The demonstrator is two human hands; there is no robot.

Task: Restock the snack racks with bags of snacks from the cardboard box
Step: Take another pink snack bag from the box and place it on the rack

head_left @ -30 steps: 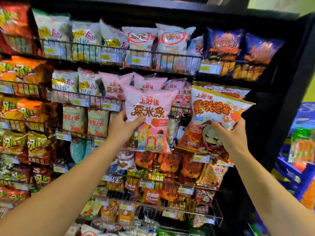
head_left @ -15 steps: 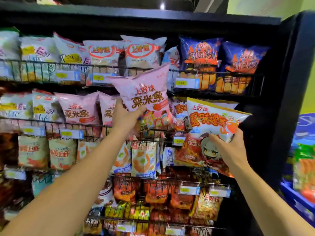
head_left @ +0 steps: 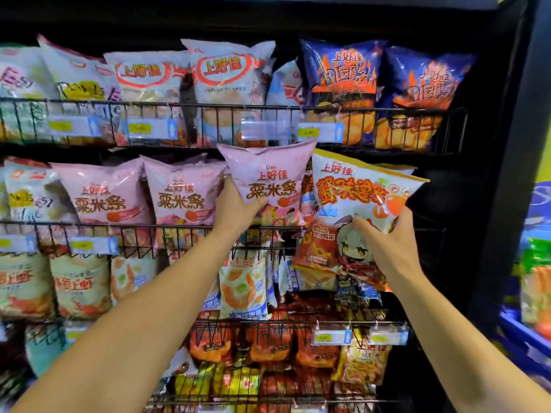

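My left hand (head_left: 238, 204) grips a pink snack bag (head_left: 268, 177) by its lower left. The bag stands upright in the second wire rack (head_left: 98, 226), to the right of two matching pink bags (head_left: 182, 195). My right hand (head_left: 384, 236) holds a white and orange snack bag (head_left: 354, 210) with a cartoon figure on it. That bag hangs tilted in front of the same rack's right end, beside the pink one. The cardboard box is out of view.
The top rack (head_left: 268, 107) carries white bags (head_left: 229, 70) and blue bags (head_left: 343, 81) behind yellow price tags (head_left: 308, 132). Lower racks (head_left: 298, 324) hold prawn, red and yellow packs. A black frame post (head_left: 501, 174) bounds the right side, with a blue display (head_left: 536, 293) beyond it.
My left hand has carried the pink bag right and down into the second rack, turning it upright. My right hand has stayed close to the rack with its bag. The view has shifted left.
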